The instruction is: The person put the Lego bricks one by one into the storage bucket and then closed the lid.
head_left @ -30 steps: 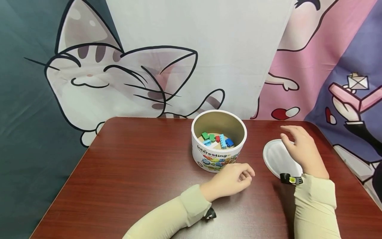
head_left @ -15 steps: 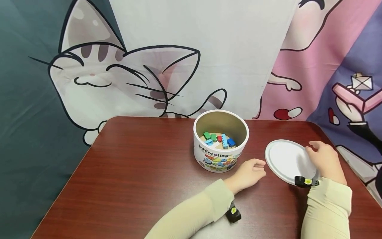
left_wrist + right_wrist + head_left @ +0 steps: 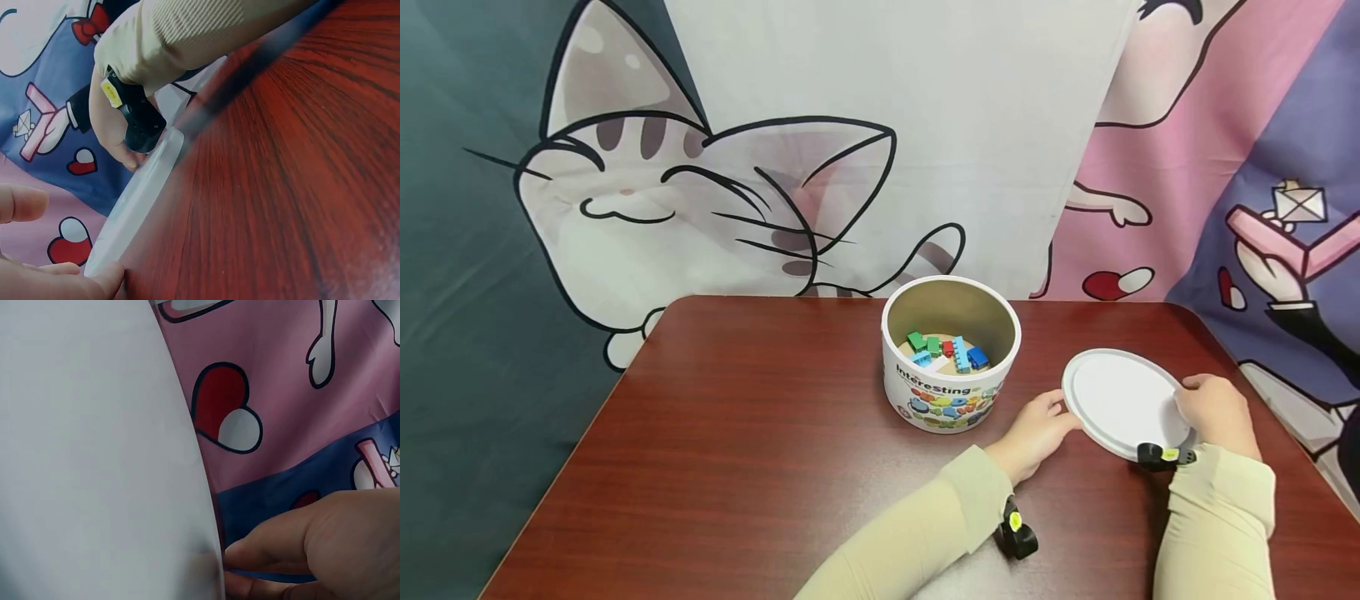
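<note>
A round white lid (image 3: 1120, 400) lies on the table to the right of the tub. My left hand (image 3: 1033, 433) is at its left edge; in the left wrist view, the thumb (image 3: 109, 278) meets the rim while a finger (image 3: 25, 203) stays apart from it. At the opposite edge my right hand (image 3: 1219, 412) pinches the rim, its fingertips partly hidden in the head view. In the right wrist view, thumb and finger come together at the edge of the lid (image 3: 106, 437). An uncovered white tub (image 3: 943, 404) printed "Interesting" holds several coloured toy bricks (image 3: 961, 354).
The brown table (image 3: 715, 450) extends left of the tub, and its right edge runs close beside my right hand. Behind it hangs a cloth (image 3: 985, 150) with cartoon prints. Each wrist wears a small black camera (image 3: 1017, 533).
My left hand has moved right from beside the tub to the lid's left edge. The right hand has moved from over the lid to its right edge and now pinches it.
</note>
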`<state>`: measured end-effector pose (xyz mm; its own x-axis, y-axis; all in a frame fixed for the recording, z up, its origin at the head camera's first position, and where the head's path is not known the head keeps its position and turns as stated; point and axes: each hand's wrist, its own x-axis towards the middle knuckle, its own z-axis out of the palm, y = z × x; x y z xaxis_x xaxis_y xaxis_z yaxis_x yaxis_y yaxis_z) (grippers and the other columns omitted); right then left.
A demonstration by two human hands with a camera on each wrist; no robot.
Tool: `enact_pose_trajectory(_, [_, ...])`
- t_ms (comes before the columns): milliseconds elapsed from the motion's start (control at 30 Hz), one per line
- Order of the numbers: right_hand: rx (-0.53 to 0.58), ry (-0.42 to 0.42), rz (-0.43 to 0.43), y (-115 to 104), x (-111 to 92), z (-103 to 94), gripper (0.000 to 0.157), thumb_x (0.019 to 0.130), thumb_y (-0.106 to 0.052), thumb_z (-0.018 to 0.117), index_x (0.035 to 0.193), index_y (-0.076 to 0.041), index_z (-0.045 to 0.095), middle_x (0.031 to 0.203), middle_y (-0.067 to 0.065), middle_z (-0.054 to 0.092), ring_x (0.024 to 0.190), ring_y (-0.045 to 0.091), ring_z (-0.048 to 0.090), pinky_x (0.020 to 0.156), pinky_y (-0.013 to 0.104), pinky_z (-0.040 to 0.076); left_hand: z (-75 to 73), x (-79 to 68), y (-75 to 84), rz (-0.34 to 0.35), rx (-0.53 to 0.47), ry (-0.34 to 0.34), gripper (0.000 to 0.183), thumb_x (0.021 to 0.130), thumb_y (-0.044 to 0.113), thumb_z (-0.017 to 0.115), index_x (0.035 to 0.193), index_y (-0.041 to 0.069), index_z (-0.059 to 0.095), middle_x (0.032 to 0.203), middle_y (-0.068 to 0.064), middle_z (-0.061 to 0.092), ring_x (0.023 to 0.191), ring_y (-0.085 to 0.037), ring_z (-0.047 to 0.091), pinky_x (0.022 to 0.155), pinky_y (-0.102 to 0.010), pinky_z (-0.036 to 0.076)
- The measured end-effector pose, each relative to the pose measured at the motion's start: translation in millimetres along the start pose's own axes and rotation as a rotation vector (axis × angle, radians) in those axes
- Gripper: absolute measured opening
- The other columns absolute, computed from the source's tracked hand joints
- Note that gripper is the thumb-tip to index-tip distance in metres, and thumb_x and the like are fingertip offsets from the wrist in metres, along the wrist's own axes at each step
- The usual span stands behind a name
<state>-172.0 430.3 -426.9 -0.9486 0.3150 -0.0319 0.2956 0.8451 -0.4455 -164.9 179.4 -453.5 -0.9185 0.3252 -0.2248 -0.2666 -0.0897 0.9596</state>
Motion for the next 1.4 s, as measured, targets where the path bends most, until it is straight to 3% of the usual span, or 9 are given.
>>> enact_pose_trajectory(267, [0.010,0.032,0.028,6.4,-1.6,1.8,0.038,0.082,-0.002,0.047,0.111,0.019,0.062,0.111,0.041,0.060,0.097,0.063,0.053,0.074,0.058,0.047,-4.0,-1.4,1.6,-0.021,-0.023,-0.109,0.060,0.084,0.002,0.064,0.143,-0.002,0.052,0.140,-0.013,0.059,0.131,-0.018,0.054,0.101,-0.030,0.050])
enact_pose_trajectory(433, [0.003,0.042,0.012,3.4,-3.2,0.9,0.035,0.084,-0.002,0.048,0.108,0.017,0.064,0.110,0.041,0.061,0.095,0.063,0.054,0.070,0.056,0.047,-7.7,-1.8,1.4,-0.008,-0.065,-0.131,0.061,0.085,0.001,0.064,0.144,-0.002,0.051,0.142,-0.012,0.057,0.130,-0.017,0.054,0.103,-0.032,0.048])
enact_pose_trajectory(533, [0.003,0.044,0.010,0.3,-4.3,-2.1,0.034,0.088,-0.004,0.048,0.110,0.017,0.064,0.112,0.041,0.060,0.097,0.062,0.054,0.072,0.059,0.047,-7.8,-2.0,1.6,0.017,-0.117,-0.105,0.055,0.089,0.003,0.064,0.143,-0.002,0.052,0.142,-0.010,0.056,0.128,-0.017,0.055,0.106,-0.036,0.047])
enact_pose_trajectory(767, [0.059,0.040,0.001,-8.5,-0.3,-7.1,0.038,0.091,-0.004,0.045,0.118,0.017,0.062,0.108,0.036,0.065,0.103,0.056,0.055,0.078,0.059,0.046,-4.6,-6.1,6.8,0.056,-0.409,0.044,0.055,0.095,0.002,0.062,0.145,-0.008,0.042,0.144,-0.022,0.048,0.121,-0.030,0.059,0.103,-0.045,0.050])
enact_pose_trajectory(900, [0.082,0.055,-0.058,-22.7,-1.5,-13.4,0.038,0.091,-0.001,0.044,0.120,0.016,0.062,0.106,0.035,0.067,0.106,0.054,0.055,0.080,0.058,0.046,-7.4,-9.3,10.3,0.091,-0.443,0.045,0.044,0.097,-0.001,0.060,0.139,-0.011,0.049,0.132,-0.024,0.057,0.116,-0.032,0.062,0.100,-0.044,0.052])
enact_pose_trajectory(1100, [0.159,0.177,-0.079,-50.9,-11.0,-22.8,0.036,0.095,-0.006,0.049,0.124,0.010,0.064,0.111,0.033,0.067,0.108,0.046,0.057,0.076,0.043,0.045,-18.5,-17.3,24.0,0.149,-0.413,-0.061,0.028,0.100,-0.002,0.058,0.127,-0.004,0.063,0.110,-0.010,0.065,0.105,-0.026,0.067,0.089,-0.044,0.057])
enact_pose_trajectory(1200, [0.205,0.290,-0.068,-62.6,-15.7,-29.2,0.034,0.096,-0.011,0.054,0.122,0.005,0.068,0.085,0.003,0.074,0.087,0.013,0.063,0.078,0.035,0.042,-25.8,-22.2,34.1,0.222,-0.331,-0.132,0.030,0.100,-0.003,0.058,0.129,-0.004,0.062,0.107,-0.007,0.064,0.101,-0.021,0.067,0.084,-0.042,0.059])
enact_pose_trajectory(1300, [0.260,0.397,-0.054,-73.5,-20.1,-34.6,0.033,0.096,-0.016,0.057,0.122,0.000,0.071,0.072,-0.035,0.054,0.068,-0.018,0.047,0.073,0.021,0.040,-34.2,-27.4,44.6,0.351,-0.191,-0.191,0.032,0.099,-0.004,0.060,0.131,-0.006,0.059,0.109,-0.015,0.066,0.100,-0.017,0.068,0.082,-0.035,0.060])
enact_pose_trajectory(1400, [0.335,0.507,-0.080,-83.5,-23.8,-36.1,0.031,0.095,-0.015,0.058,0.120,-0.002,0.072,0.072,-0.046,0.042,0.066,-0.024,0.046,0.068,0.012,0.035,-43.2,-32.9,54.8,0.524,0.026,-0.205,0.034,0.099,0.000,0.062,0.132,-0.004,0.059,0.115,-0.020,0.066,0.103,-0.011,0.068,0.082,-0.026,0.059])
